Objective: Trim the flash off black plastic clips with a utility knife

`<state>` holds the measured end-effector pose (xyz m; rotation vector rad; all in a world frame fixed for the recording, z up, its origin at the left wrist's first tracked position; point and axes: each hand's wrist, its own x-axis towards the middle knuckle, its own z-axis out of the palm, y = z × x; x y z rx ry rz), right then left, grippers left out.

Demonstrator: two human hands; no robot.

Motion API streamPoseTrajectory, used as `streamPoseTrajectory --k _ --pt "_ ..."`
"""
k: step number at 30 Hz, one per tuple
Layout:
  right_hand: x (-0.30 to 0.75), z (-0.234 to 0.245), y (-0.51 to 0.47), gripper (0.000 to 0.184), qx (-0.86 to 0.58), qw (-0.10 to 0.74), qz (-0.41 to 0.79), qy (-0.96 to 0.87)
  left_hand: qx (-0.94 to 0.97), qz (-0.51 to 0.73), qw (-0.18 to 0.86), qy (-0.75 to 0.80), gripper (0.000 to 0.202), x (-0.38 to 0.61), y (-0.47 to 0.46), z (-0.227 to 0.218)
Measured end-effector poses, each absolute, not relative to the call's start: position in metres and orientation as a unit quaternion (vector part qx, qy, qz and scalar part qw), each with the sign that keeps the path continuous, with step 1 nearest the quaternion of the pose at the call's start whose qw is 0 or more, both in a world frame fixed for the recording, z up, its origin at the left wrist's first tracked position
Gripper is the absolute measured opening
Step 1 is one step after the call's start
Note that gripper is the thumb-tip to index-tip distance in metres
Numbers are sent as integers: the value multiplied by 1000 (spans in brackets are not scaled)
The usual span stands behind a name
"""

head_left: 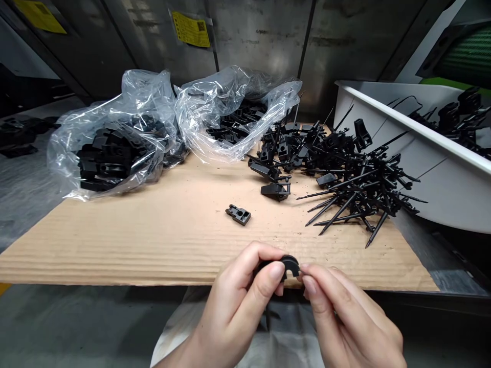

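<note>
Two bare hands hover just in front of the near edge of a corrugated cardboard sheet point(153, 245), close together above a pale garment point(180, 327). Between them sits a small black plastic part point(290, 265), glossy and curved, with a rounded notch in its lower edge. The left hand point(236, 306) is closed around the part's left side, its thumb pressed across the front and its fingers curled behind. The right hand point(347, 319) pinches the right side between thumb and bent forefinger, wrist turned inward.

Beyond them, a flat black clip point(238, 214) lies alone on the ribbed cardboard, and a wedge-shaped black part point(275, 191) sits further back. To the right spreads a tangled heap of thin, pointed black spikes on moulded pieces point(356, 189). Two crumpled clear plastic bags point(149, 97) hold more black parts at the back, and a white plastic tub point(418, 168) with a rolled rim holds others.
</note>
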<state>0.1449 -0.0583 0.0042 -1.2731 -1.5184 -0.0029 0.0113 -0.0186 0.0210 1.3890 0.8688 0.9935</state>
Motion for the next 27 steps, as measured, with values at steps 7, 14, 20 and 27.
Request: streamPoseTrajectory --k 7,14,20,27 --pt "153 7 -52 29 -489 537 34 -687 613 402 565 378 15 10 -17 26" --pt "163 11 -51 24 -482 504 111 -708 613 395 570 379 16 11 -15 25" --pt "184 37 -40 17 -432 319 259 -803 625 379 563 386 14 11 -15 28" --pt "195 46 -47 17 -419 244 258 -836 598 420 557 394 18 11 -15 26"
